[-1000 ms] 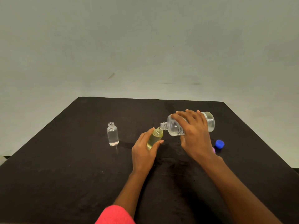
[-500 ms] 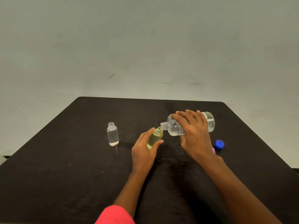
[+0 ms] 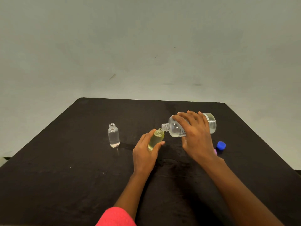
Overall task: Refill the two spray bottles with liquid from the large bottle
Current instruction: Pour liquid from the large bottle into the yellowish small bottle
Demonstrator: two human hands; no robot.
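We're in a bare, studio-like room here, going by this black table point(image 3: 65, 176) standing before a plain, pale grey-green wall point(image 3: 146, 46) with faint scuff marks.

Left hand point(image 3: 144, 154) grips spray bottle point(image 3: 156, 139); right hand point(image 3: 197, 139), large bottle point(image 3: 174, 128).

Your left hand point(image 3: 144, 154) is bare. Behind it, your left forearm point(image 3: 128, 190) is uncovered back to a coral-pink sleeve point(image 3: 116, 216) of soft-looking fabric, cut off by the lower frame edge. Your right hand point(image 3: 197, 137) is bare; the right forearm point(image 3: 236, 185) behind it is uncovered to the frame edge.
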